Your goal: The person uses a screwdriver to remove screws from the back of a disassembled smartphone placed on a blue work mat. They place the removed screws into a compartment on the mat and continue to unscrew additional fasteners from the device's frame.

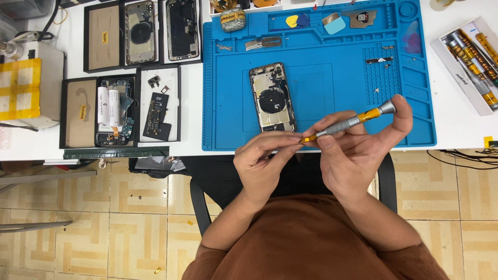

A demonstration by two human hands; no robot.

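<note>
step: your right hand grips the screwdriver, left hand fingers pinched on its tip | next: a steady, careful approach to the open phone on the mat

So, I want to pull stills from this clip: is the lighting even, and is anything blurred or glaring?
Head view: light is bright and even, with soft shadows only; the white table edge looks nearly washed out; the screwdriver, left hand, right hand and opened phone on the blue mat are sharp; no motion blur; table edges bow slightly from the wide lens.
</note>
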